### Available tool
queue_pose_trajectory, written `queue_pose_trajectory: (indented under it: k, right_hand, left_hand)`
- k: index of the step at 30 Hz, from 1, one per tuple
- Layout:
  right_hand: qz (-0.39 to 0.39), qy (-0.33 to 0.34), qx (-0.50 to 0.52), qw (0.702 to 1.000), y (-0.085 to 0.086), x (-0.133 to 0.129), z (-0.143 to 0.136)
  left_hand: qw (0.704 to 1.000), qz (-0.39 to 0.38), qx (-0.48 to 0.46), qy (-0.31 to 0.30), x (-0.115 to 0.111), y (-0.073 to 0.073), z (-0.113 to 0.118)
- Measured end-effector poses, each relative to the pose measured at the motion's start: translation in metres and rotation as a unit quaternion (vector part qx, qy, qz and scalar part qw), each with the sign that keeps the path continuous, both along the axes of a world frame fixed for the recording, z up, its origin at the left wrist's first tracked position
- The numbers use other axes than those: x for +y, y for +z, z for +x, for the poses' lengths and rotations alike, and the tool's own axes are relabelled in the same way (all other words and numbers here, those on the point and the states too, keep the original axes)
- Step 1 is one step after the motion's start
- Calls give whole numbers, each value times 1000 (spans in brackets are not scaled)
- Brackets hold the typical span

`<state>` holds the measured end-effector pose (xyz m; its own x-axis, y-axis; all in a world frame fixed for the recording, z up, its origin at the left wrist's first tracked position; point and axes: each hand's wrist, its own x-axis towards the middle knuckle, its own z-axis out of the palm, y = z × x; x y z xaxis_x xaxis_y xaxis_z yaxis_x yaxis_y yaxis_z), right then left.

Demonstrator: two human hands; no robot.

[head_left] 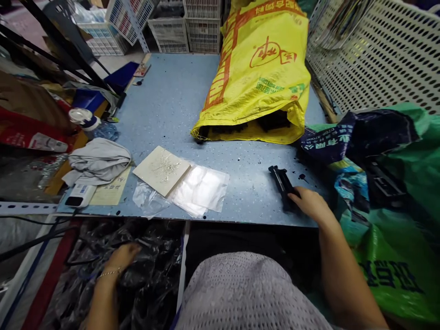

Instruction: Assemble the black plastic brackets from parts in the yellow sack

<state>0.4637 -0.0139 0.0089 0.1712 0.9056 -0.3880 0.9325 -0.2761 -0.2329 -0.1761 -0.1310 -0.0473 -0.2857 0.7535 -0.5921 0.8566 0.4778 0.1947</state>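
My right hand is closed on the near end of a long black plastic part, which rests near the table's front edge. Thumb and fingers wrap around its lower end. Below the table edge on the left, my left hand hovers over or touches a bin of black items in clear plastic bags. Motion blurs its fingers, and I cannot make out anything in them. Clear plastic bags lie on the table, partly under a beige square board with small shiny bits scattered on it.
A yellow woven sack lies open toward me, black parts inside. Green bags with black parts are at right, beside a white perforated basket. At left are a grey cloth, a water bottle and a white device.
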Motion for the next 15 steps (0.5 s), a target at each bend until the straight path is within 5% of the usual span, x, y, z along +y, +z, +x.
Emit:
queue_pose_trajectory:
  k: [2,4,6,8,10,15]
  right_hand:
    - [38,-29,199,979,-5,1,-20]
    - [38,-75,399,913,-10,4,-49]
    - [17,-114,524,844,-14,9,-81]
    - [-4,-133,593,794,-15,13,-105]
    - [-23,-142,640,755,-13,15,-119]
    - [-119,-117,710,685,-4,17,-145]
  left_hand:
    - [974,69,-215,8,34,23,68]
    - [915,170,-365,3,69,39,151]
    - [878,291,-379,-28,102,44,226]
    - [878,350,-320,-67,128,36,272]
    - [880,352,-310,-72,144,25,284]
    - [868,310,-388,-30,155,16,247]
